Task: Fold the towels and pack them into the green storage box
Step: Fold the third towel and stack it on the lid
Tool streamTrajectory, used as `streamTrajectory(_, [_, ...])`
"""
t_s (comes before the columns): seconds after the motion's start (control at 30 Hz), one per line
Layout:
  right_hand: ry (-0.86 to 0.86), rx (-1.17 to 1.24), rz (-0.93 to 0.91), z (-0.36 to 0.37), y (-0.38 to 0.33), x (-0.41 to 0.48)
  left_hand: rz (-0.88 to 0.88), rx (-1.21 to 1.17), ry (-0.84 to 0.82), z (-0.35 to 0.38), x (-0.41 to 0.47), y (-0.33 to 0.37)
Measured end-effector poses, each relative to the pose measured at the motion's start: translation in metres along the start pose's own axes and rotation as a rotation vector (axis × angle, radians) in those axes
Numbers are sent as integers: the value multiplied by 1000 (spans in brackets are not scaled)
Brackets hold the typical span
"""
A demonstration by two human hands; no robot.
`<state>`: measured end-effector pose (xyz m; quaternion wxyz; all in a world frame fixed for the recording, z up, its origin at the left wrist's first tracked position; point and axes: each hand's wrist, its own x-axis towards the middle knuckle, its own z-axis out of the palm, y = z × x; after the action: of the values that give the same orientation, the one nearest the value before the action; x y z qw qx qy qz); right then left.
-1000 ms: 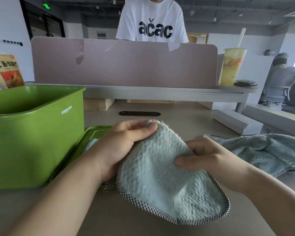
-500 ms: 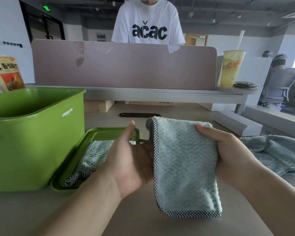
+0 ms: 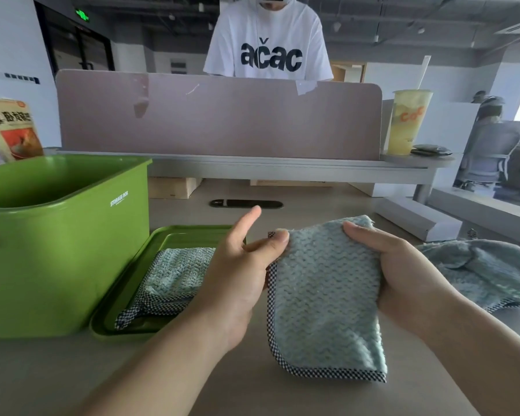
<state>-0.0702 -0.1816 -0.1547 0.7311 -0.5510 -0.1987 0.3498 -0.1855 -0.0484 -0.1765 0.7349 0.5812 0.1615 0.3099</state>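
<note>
Above the table (image 3: 72, 373), the folded towel (image 3: 321, 298) hangs between both hands: left hand (image 3: 237, 277) pinches its upper left corner, right hand (image 3: 403, 274) grips its right edge. At left stands the green storage box (image 3: 57, 253), a second towel (image 3: 174, 274) on the lid (image 3: 189, 231) beside it.

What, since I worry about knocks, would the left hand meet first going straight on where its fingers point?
Likely the pink divider panel at the desk's back. The left hand, pinching the towel, points forward above the black cable slot, with nothing nearer in line; depth is unclear.
</note>
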Motion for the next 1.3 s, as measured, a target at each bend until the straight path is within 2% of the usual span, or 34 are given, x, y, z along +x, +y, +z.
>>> streamTrajectory(0.17, [-50,-55,-14,-1,1,1,68,-16,51,1,-2,2])
streamTrajectory(0.37, [105,-79,-251,-6,4,5,245,127,217,-5,1,3])
streamTrajectory(0.5, [73,-73,-361,-6,4,5,354,223,244,-1,-2,5])
streamTrajectory(0.6, [-10,-27,-414,-6,2,3,363,250,190,-3,-3,10])
streamTrajectory(0.7, [-60,-113,-475,-8,2,4,396,438,143,-8,-4,13])
streamTrajectory(0.87, [24,-391,-602,-9,6,3,646,857,265,-7,-8,17])
streamTrajectory(1.0, [74,-500,-683,-10,5,2,695,856,274,-8,-10,20])
streamTrajectory(1.3, [148,-548,-803,-10,0,1,710,733,298,-11,-8,19])
